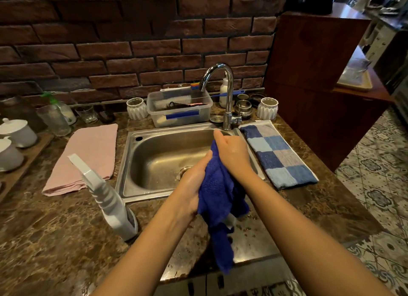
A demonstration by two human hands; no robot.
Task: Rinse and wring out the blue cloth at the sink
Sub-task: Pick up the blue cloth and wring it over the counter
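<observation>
The blue cloth (217,194) is bunched between both hands over the front right part of the steel sink (132,163). Its loose lower end hangs down over the counter's front edge. My left hand (194,178) grips the cloth from the left and looks wet. From the right, my right hand (231,154) is closed on the cloth's upper part. The chrome tap (228,96) stands behind the sink at the right; no water stream is visible from its spout.
A pink towel (86,158) lies left of the sink, a blue checked towel (278,154) right of it. A white spray bottle (110,198) stands at the sink's front left corner. Behind the sink sit a clear plastic tub (178,112), white ribbed cups, glasses and a soap bottle.
</observation>
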